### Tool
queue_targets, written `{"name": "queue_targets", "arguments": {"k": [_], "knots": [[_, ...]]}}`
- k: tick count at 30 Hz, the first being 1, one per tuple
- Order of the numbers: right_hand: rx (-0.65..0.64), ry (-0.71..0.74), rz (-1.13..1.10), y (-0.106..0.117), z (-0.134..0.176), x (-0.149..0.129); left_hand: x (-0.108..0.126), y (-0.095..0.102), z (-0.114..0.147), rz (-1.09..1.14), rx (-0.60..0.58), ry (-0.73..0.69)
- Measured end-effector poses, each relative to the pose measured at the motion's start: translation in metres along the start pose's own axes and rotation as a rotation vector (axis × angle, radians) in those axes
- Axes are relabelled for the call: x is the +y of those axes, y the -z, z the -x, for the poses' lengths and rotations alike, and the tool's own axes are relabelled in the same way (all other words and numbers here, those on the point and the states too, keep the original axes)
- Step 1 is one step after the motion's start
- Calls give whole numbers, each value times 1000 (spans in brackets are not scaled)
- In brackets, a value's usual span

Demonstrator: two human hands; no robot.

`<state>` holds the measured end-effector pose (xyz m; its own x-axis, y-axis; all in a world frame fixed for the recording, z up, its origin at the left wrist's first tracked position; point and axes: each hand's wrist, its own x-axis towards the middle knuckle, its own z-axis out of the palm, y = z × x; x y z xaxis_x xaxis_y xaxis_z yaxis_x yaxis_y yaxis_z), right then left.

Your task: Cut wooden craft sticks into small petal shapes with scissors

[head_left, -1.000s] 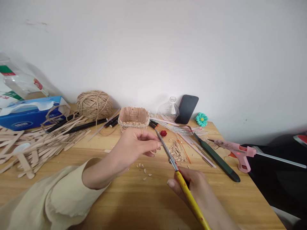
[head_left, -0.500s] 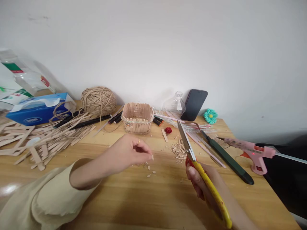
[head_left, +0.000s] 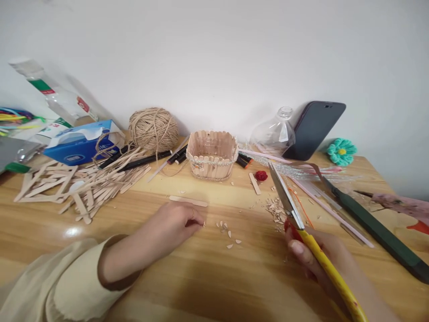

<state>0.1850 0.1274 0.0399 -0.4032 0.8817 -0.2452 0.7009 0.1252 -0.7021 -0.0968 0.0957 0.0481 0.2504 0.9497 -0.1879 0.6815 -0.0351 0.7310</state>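
Right hand [head_left: 313,264]: grip clamped on 1 pair of scissors [head_left: 311,243], yellow-handled, held above tabletop [head_left: 201,281], blades pointing away. Left hand [head_left: 177,221]: low over tabletop, 1 wood chip [head_left: 204,224] at its fingertips; can't tell if grip is pinching it. 2 loose craft sticks: long stick [head_left: 188,201] just beyond left hand, short stick [head_left: 254,184] beside 1 red rose [head_left: 261,175]. Behind: 1 craft-stick basket [head_left: 214,169], 1 twine ball [head_left: 154,129], 1 smartphone [head_left: 317,129].

The right hand [head_left: 310,259] grips yellow-handled scissors [head_left: 284,197] pointing toward eleven o'clock. From the left hand [head_left: 177,223], loose wood chips [head_left: 229,234] lie at three o'clock, a flat stick [head_left: 188,201] and the wooden basket [head_left: 214,170] at one.
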Motion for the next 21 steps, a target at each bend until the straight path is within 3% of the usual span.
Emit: {"name": "queue_targets", "arguments": {"k": [4, 7, 10, 13, 17, 21], "knots": [[-29, 56, 48, 1, -1, 11, 0, 1, -2, -238, -43, -24], [-61, 103, 51, 2, -1, 14, 0, 4, -3, -271, -51, -4], [-60, 38, 3, 2, 0, 8, 0, 7, -4, -256, -79, 57], [46, -49, -54, 1, 1, 0, -1, 10, -5, -252, -104, 99], [57, 21, -82, -2, 1, -2, -5, 13, -6, -245, -114, 71], [196, -86, -90, -6, 2, -9, -7, 15, -8, -255, -124, 12]]}}
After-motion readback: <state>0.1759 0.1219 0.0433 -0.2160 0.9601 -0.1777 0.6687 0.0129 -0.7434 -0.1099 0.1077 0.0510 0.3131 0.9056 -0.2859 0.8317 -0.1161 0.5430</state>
